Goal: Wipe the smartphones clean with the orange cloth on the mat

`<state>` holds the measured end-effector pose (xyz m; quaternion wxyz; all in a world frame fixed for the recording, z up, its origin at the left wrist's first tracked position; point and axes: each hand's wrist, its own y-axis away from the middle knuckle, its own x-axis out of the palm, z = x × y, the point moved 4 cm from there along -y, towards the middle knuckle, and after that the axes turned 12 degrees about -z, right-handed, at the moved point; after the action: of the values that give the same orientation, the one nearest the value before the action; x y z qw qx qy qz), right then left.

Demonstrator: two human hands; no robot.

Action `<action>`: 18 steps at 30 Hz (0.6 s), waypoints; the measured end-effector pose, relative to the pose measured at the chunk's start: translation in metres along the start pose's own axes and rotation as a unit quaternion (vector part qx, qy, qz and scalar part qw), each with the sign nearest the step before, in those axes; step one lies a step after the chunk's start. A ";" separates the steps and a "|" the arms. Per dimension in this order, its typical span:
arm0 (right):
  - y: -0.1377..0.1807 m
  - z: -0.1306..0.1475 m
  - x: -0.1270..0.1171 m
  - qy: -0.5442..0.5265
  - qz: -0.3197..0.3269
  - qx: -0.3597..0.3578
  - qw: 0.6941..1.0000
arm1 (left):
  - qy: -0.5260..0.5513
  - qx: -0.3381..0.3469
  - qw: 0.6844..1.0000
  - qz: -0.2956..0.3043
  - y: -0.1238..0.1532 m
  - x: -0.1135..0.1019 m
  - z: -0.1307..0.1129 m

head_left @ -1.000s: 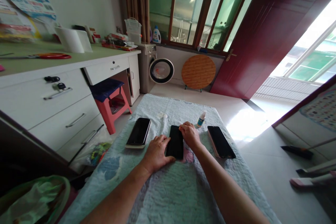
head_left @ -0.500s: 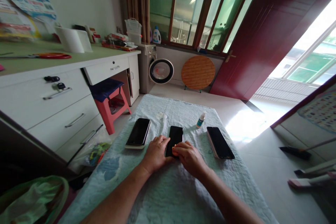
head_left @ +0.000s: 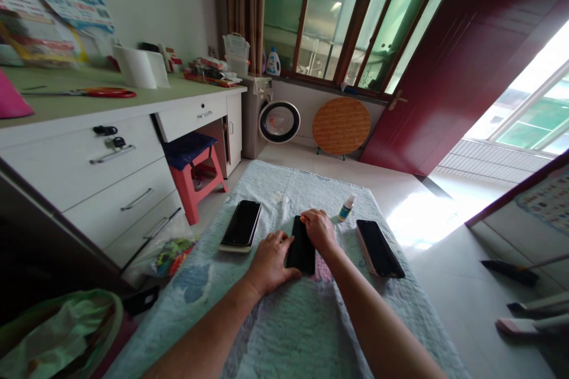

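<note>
- My left hand [head_left: 272, 257] lies flat on the quilt [head_left: 284, 325], just below the centre of the frame. Its fingers rest against the left edge of the middle phone [head_left: 302, 251] and the thumb runs along the near end. This grip is apart, not clamped. I judge it a brace, so the phone does not slide on the soft cloth.
- My right hand [head_left: 317, 228] sits on the far end of the same phone, fingers bent down onto the glass. I cannot tell whether this grip pinches anything.
- The middle phone lies face up at the centre of the frame, screen dark, long side pointing away from me. It is 1 of 3 in a row.
- The left phone [head_left: 241, 224] and the right phone [head_left: 380, 249] lie flat on either side, touched by neither hand. I judge the gaps leave my hands room.
- A small spray bottle [head_left: 346, 208] stands upright just beyond my right hand, between the middle and right phones, within easy reach.
- A green-topped worktop [head_left: 146, 100] with drawers fills the left of the frame, with a red stool [head_left: 195, 166] tucked under it.
</note>
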<state>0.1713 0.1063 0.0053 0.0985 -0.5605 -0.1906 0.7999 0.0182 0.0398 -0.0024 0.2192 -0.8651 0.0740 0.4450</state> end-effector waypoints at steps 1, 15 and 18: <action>-0.003 0.004 0.004 0.002 0.005 -0.004 1.000 | 0.000 -0.002 1.000 0.001 0.000 0.000 0.000; 0.001 -0.007 -0.005 0.002 0.019 -0.014 1.000 | -0.023 -0.002 1.000 -0.007 0.002 0.000 -0.004; 0.007 -0.022 -0.014 0.006 -0.001 0.011 1.000 | -0.016 0.002 1.000 -0.009 0.002 0.000 -0.004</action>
<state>0.1968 0.0986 0.0076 0.1064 -0.5636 -0.1820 0.7987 0.0207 0.0360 -0.0009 0.2260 -0.8580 0.0640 0.4569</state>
